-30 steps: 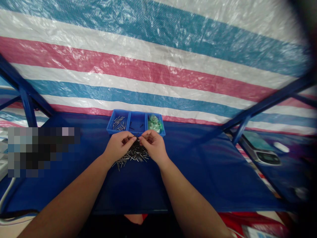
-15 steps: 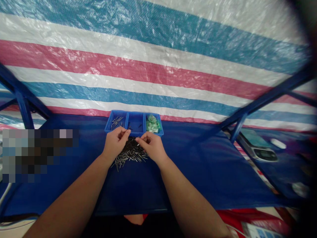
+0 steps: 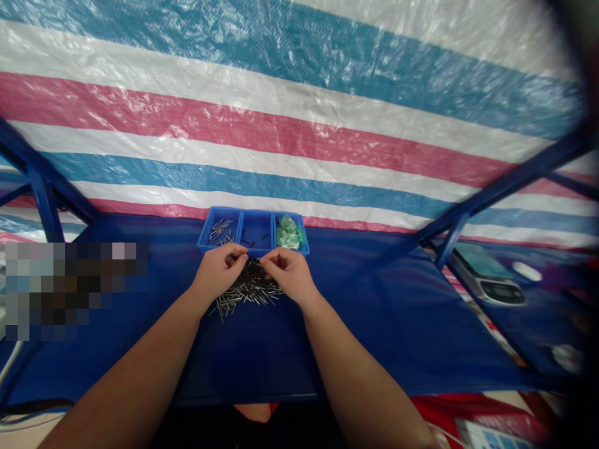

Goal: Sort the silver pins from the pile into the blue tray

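Observation:
A heap of thin metal pins, some silvery and some dark, lies on the blue table in front of a blue three-part tray. My left hand is over the heap's left side, thumb and forefinger drawn together near the tray's front rim. Facing it, my right hand pinches at the heap's right edge. Whatever sits between the fingertips of either hand is too small to make out. Silvery pins lie in the tray's left compartment, and a few dark pieces in the middle one.
Crumpled green plastic fills the tray's right compartment. A digital scale stands on another surface at the right. Blue frame bars slant up on both sides, and a striped plastic sheet hangs behind. A pixelated patch covers the far left.
My hands have shifted slightly, with the right fingertips a little nearer the heap's middle. More dark pieces show in the tray's middle compartment than before.

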### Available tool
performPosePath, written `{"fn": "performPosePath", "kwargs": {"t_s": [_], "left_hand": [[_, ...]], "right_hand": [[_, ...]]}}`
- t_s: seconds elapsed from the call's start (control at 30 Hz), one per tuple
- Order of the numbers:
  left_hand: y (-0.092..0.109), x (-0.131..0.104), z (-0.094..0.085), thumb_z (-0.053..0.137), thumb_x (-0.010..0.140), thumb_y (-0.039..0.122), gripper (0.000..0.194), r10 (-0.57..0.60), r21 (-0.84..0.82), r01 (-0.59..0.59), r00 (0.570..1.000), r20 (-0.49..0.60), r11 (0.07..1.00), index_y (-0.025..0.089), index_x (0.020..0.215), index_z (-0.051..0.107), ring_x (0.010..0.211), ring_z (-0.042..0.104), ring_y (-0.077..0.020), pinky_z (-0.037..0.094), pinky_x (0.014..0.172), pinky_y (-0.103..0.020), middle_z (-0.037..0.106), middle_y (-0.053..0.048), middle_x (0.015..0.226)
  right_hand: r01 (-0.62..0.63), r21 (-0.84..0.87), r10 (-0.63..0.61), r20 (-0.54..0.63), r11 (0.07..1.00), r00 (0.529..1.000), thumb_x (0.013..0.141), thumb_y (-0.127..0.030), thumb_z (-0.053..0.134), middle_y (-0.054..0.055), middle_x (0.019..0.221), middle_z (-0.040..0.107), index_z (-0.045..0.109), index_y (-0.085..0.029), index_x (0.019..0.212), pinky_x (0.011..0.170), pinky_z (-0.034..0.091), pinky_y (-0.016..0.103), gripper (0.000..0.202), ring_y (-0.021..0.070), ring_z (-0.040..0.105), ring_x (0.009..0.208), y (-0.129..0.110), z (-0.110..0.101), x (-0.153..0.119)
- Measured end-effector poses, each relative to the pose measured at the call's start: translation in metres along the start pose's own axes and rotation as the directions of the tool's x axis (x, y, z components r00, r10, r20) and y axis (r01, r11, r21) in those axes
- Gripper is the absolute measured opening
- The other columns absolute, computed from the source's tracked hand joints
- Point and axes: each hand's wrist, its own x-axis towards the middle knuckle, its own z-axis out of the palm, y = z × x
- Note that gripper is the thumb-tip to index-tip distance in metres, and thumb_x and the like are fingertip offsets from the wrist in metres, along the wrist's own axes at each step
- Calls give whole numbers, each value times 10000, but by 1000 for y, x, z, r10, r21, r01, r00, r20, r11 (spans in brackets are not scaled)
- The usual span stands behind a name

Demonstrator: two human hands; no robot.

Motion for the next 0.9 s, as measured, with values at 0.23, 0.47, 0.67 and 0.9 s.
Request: {"fn": "performPosePath", "kwargs": {"t_s": [0.23,0.47,0.67,0.9], "left_hand": [[18,-3,-3,612,940,303,181,216,8,-227,940,264,974,192,982,750,612,607,-114,466,574,-232,723,-28,824],[12,-1,-10,596,957,387,253,172,73,-176,983,62,982,188,908,746,619,630,-136,466,590,-247,718,-19,724],[0,6,-24,607,922,485,342,-58,104,95,949,-311,990,195,767,702,559,601,-136,450,599,-262,681,7,632],[-5,10,-33,552,932,526,457,-65,252,147,950,-306,956,203,615,617,536,510,-140,361,580,-286,553,19,520]], "right_hand": [[-74,188,54,106,979,993,784,-309,706,7,731,695,698,-170,859,574,542,249,159,105,630,566,-7,-3,1],[-20,106,16,33,994,999,803,-302,677,-10,706,672,646,-182,940,526,489,244,185,105,584,518,-3,-9,3],[139,-317,-141,17,938,990,865,-275,630,-27,636,581,688,-174,913,531,378,237,125,103,502,537,-2,-32,3],[159,-603,29,289,781,957,839,-167,637,-19,648,627,719,-179,858,560,327,234,85,96,528,561,-10,-47,-1]]}}
